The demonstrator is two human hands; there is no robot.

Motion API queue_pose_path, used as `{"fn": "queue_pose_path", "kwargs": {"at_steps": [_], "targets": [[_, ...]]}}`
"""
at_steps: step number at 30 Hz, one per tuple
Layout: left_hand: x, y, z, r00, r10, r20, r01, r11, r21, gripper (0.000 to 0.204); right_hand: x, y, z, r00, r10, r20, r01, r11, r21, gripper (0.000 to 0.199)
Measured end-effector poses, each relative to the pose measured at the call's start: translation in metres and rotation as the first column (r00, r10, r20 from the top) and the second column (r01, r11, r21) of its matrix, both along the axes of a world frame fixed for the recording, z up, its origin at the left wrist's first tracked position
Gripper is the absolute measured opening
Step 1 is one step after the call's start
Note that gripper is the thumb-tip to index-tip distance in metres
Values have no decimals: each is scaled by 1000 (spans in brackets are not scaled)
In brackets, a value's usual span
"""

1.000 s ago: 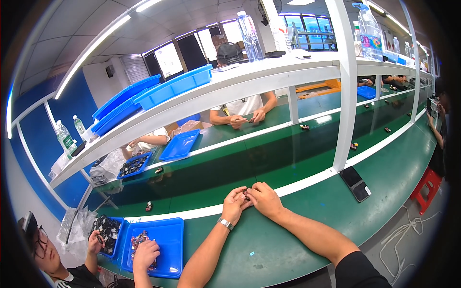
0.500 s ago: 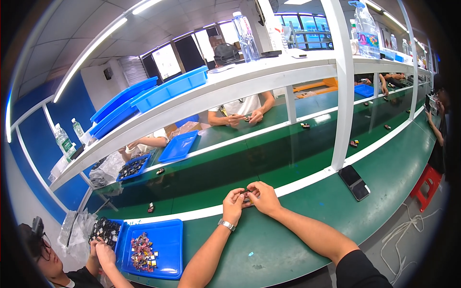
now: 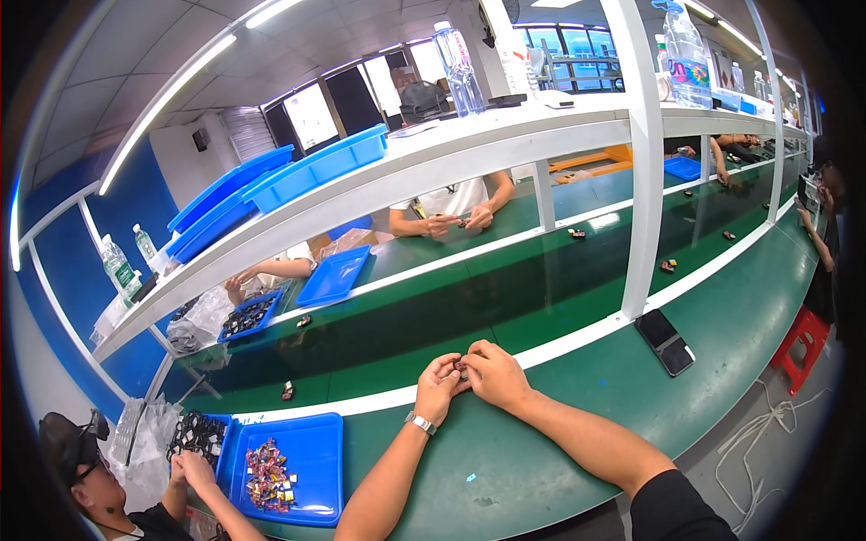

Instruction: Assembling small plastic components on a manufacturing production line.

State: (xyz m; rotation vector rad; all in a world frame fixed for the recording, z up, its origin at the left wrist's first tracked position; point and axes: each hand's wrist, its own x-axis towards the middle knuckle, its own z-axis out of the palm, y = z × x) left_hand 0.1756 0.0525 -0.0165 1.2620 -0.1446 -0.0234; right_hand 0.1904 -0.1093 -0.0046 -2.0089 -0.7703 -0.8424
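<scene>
Above the green bench edge, my left hand (image 3: 437, 386) and my right hand (image 3: 498, 374) meet fingertip to fingertip. Both are closed around a small red and dark component (image 3: 461, 367), mostly covered by the fingers. A metal-banded watch circles my left wrist. Left of my forearm lies a blue tray (image 3: 323, 464) with a heap of small red, yellow and white components (image 3: 269, 473) in it.
A black phone-like device (image 3: 666, 343) rests right of my hands, by a white post (image 3: 642, 180). Small parts (image 3: 288, 390) ride the green conveyor (image 3: 397, 338) ahead. A co-worker at left handles parts beside a tray of black pieces (image 3: 200, 435); another person sits across.
My fingers have shifted slightly around the component, the right hand's fingers curling closer over it. Parts on the conveyor have moved a little to the right. The co-worker at left has raised their head.
</scene>
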Motion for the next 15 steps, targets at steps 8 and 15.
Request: {"fn": "queue_pose_path", "kwargs": {"at_steps": [8,15], "targets": [[1,2,-2,1000,-28,-11,27,999,-36,30,-1,1,-3,999,-9,45,12,997,-70,9],[0,0,1,999,-31,-15,31,999,-31,27,1,2,-5,998,-6,67,10,998,-57,9]]}}
